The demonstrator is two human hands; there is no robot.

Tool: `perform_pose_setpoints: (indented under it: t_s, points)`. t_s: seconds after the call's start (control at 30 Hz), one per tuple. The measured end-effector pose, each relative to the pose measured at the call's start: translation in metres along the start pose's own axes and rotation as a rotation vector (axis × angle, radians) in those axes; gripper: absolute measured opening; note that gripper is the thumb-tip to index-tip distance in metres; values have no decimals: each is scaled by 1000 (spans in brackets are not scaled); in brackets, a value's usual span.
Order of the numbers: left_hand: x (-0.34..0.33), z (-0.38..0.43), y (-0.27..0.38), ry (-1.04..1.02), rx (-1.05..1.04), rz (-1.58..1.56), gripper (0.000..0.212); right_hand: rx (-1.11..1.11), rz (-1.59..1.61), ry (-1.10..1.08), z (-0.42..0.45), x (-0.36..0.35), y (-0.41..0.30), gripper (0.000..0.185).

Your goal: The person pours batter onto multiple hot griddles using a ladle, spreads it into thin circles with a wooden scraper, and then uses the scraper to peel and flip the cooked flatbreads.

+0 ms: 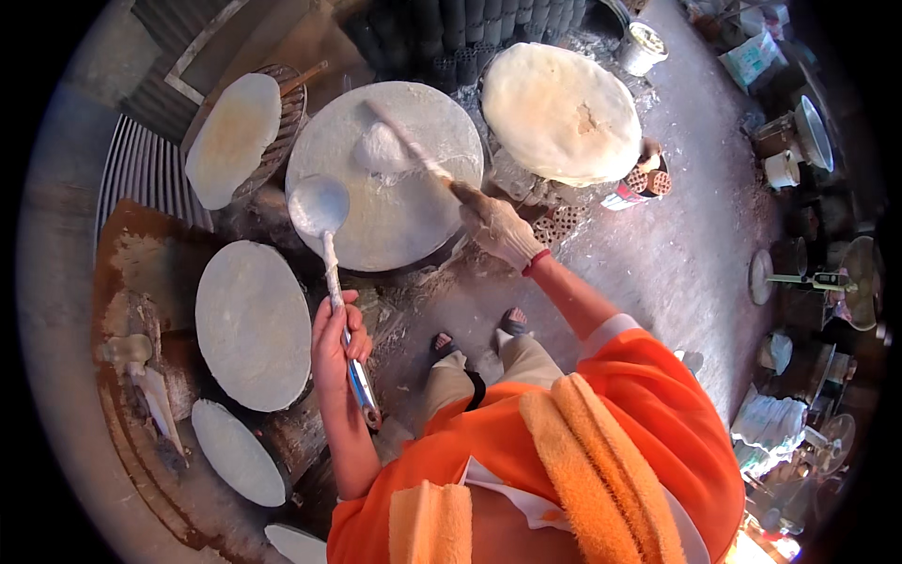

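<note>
My left hand point(342, 338), bare, grips the metal handle of a ladle point(320, 204). Its batter-coated bowl is over the near left edge of a large round griddle point(394, 236). In a cotton work glove with a red cuff, my right hand point(500, 225) holds a wooden stick point(412, 144) that reaches across the same griddle. A pale mound of batter or dough point(384, 149) lies there beside the stick, and a thin whitish layer coats the surface around it. Whether the stick touches the mound, I cannot tell.
A pale flatbread point(557, 106) covers another griddle at the right. Another flatbread point(236, 141) rests on a slatted rack. Pale rounds point(254, 324) line the left side. Black coal briquettes point(486, 21) stand behind; a bucket point(627, 197) holds spent ones. A white pail point(643, 48) stands far right.
</note>
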State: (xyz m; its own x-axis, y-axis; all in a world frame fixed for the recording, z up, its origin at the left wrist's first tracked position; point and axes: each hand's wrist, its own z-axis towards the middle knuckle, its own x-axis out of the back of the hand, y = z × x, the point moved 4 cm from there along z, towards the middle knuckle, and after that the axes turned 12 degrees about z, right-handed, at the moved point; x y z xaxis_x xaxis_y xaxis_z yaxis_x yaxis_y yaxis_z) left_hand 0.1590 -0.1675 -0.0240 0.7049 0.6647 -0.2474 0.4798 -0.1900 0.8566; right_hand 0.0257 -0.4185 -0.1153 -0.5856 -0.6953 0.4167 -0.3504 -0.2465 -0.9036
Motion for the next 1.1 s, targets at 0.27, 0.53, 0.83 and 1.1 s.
perform_pose_setpoints:
  t_s: [0.27,0.53,0.83,1.1]
  points:
    - [4,173,62,-87,-21,352,19,45,10,-215,-10,-4,-10,42]
    - [3,86,36,49,70,522,14,128,267,23,-39,-66,14,41]
    - [11,46,-30,29,115,202,15,29,96,44,-78,-101,-34,41]
    - [44,25,-10,-615,36,-751,30,114,540,236,-45,-43,2,40]
